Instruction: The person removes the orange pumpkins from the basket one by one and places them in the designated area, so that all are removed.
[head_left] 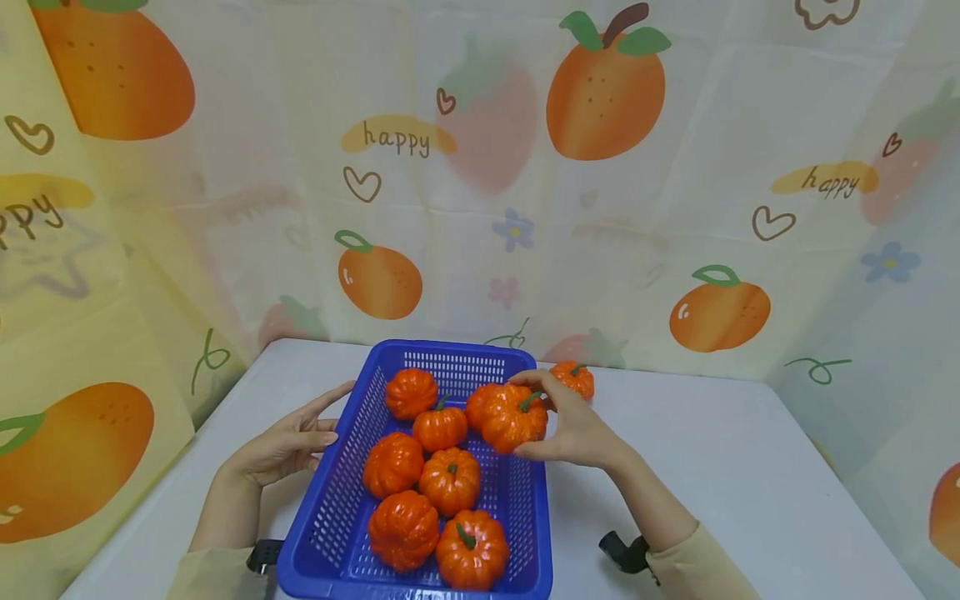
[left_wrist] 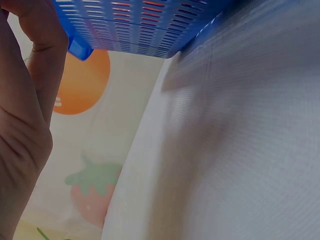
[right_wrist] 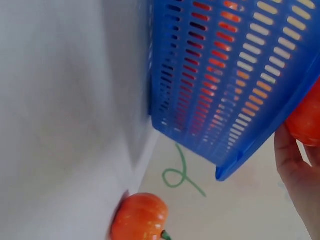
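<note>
The head view alone looks down into the blue, slotted, rectangular plastic basket (head_left: 330,492), where seven glossy orange ribbed toy pumpkins (head_left: 450,482) sit; the right wrist view shows instead the basket's outer wall, with red and orange glimpsed through the slots. Both of these views show the right hand (head_left: 581,425) pinching one more shiny orange pumpkin (head_left: 515,418) between thumb and fingertips, at the basket's right side and level with its rim. The left wrist view looks along the basket's other side and shows a soft shadow on the white table (head_left: 675,467), while most fingertips are cut off there; in the head view the left hand (head_left: 288,446) is beside the left rim, index finger extended to it and thumb apart, though whether it bears any weight I cannot tell. The held pumpkin is squat, with deep rounded ribs, bright highlights and a short green stem, and it partly covers a neighbour. A further orange pumpkin (head_left: 572,381) stands outside the basket, on the table beyond the right hand. On the pale fruit-printed curtain (head_left: 637,233), "happy" reads in full twice, and "ppy" is cut off at the left edge.
</note>
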